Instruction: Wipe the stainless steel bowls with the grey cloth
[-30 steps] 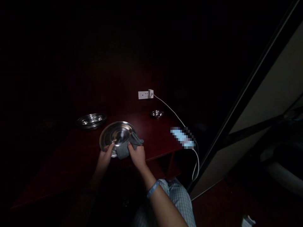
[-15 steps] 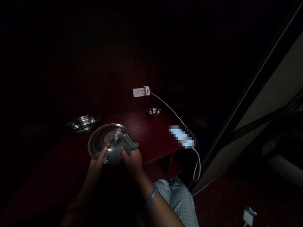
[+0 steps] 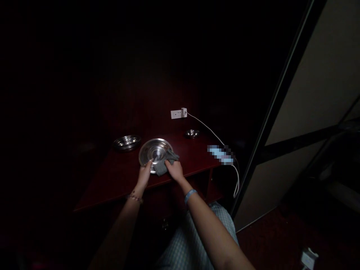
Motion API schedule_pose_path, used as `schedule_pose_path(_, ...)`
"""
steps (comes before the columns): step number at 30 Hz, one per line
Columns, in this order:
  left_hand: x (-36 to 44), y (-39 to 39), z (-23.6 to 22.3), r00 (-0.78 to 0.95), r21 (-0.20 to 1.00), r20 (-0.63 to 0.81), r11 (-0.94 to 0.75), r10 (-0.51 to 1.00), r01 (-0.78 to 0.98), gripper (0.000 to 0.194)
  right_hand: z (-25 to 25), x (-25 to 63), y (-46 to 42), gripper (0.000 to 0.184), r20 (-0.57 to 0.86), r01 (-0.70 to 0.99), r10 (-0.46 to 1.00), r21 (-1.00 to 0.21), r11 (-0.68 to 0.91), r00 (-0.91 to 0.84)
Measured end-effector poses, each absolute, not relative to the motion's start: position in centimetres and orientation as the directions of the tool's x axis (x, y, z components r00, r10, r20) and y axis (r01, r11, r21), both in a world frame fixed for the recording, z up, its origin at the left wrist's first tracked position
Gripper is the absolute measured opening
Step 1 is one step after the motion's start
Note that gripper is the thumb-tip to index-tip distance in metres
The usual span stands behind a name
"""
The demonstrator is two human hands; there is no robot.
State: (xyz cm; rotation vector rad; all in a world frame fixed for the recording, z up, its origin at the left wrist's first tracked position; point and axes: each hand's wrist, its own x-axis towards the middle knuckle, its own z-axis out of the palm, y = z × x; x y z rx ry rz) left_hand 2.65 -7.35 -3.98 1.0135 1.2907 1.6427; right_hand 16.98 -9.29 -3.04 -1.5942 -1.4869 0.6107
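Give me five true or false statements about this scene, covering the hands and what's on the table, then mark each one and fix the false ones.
1. The right hand presses a grey cloth against a steel plate. True.
2. The left hand is empty and holds nothing. False: the fingers of the left hand hold the near rim of the steel plate.
3. A blue band circles the right wrist. True.
4. A small steel bowl sits inside the steel plate. False: the small steel bowl stands apart from it, farther along the dark red table.
5. A white cable runs from a charger in a wall socket toward a pixelated device. True.
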Motion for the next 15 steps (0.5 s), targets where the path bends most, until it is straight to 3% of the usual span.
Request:
schedule_pose_path(5, 2.4, -7.9, -3.7, -0.344, 0.980, 0.133, -0.175, 0.929, -0.091, 0.025, -2.4, 17.6, -10.4, 0.027, 0.228, 0.458, 0.971, -0.873, 0.168, 0.078)
schedule_pose_path(11, 2.5, -7.7, -4.2, -0.287, 0.972, 0.209, -0.232, 0.935, -0.047, 0.027, -1.9, 17.3, -10.3, 0.034, 0.141, 0.531, 0.976, -0.847, 0.033, 0.164)
schedule_pose_path(15, 2.6, -6.5, -4.7, -0.340, 0.966, 0.239, -0.258, 0.910, -0.013, 0.025, -1.8, 15.6, -8.8, 0.044, 0.083, 0.574, 0.941, -0.809, -0.128, 0.327)
